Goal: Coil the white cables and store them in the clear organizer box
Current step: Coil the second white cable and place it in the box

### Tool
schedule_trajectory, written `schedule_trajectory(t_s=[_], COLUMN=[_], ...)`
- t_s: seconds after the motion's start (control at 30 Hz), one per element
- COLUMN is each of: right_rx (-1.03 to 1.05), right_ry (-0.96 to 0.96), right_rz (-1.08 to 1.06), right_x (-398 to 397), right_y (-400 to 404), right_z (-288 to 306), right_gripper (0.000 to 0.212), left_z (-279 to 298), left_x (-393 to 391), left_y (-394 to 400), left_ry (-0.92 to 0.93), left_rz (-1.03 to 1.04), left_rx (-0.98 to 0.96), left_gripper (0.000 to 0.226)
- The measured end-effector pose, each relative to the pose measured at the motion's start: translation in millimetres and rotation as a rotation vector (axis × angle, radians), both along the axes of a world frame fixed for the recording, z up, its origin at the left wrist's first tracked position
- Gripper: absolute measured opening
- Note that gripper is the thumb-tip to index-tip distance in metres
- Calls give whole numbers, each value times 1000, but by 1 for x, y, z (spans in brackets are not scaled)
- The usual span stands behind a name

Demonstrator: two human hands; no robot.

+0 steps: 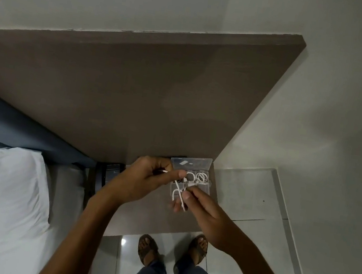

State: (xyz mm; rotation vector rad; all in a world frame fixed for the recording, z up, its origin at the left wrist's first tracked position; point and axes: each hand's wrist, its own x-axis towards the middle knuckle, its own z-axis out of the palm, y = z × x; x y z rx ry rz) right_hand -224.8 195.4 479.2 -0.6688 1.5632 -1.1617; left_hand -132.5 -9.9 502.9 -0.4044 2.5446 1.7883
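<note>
Head view: you stand at the near right corner of a brown desk [115, 93], both bare hands raised over a clear organizer box [201, 182] that sits open at the desk's right edge, lid tipped up at the back. Your left hand [145, 178] is pinched shut on one end of a white cable [178, 193], thumb and forefinger closed around it just left of the box. Your right hand [205, 214] grips the same cable lower down, fingertips clamped on it in front of the box, w/ a short loop hanging between the two hands. A second white cable, already coiled [202, 177], lies in the box's back right compartment. Below, your sandalled feet [148, 247] stand on pale floor tiles; a white pillow [2, 179] lies at left.
</note>
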Motion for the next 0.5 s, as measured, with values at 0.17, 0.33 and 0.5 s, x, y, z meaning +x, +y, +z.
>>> schedule_trajectory(t_s=[0.17,0.33,0.5], right_rx=[-199,-624,-294], right_ry=[-898,-1150,-144], right_rz=[-191,-524,-556], right_x=[0,-11,-8], right_y=[-4,-14,-27], right_z=[17,22,16], right_gripper=[21,37,42], left_z=[-2,-6,-10], left_x=[-2,5,14], left_y=[24,50,45], left_ry=[34,48,-16], left_rz=[134,182,34], left_rx=[168,104,-51], left_gripper=[40,59,42])
